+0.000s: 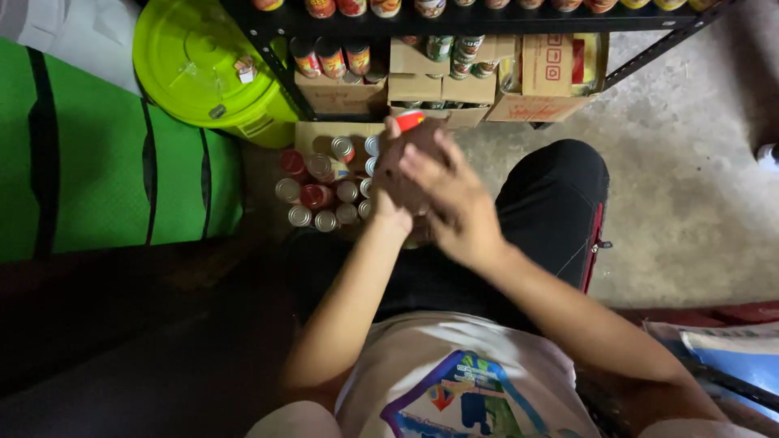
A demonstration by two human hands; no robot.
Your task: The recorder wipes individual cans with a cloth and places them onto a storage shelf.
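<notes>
Both hands meet above the open carton of cans (324, 191) on the floor below the shelf; the left hand (399, 174) is closed round a red-topped can (410, 121); the right hand (454, 203) lies open across it, seemingly mid-handling; setting it down calls for a free slot.

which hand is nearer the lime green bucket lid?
Left. The left hand is raised over the cans on the floor, on the side of the lime green bucket lid. The right hand overlaps it on the far side, farther from the lid.
</notes>
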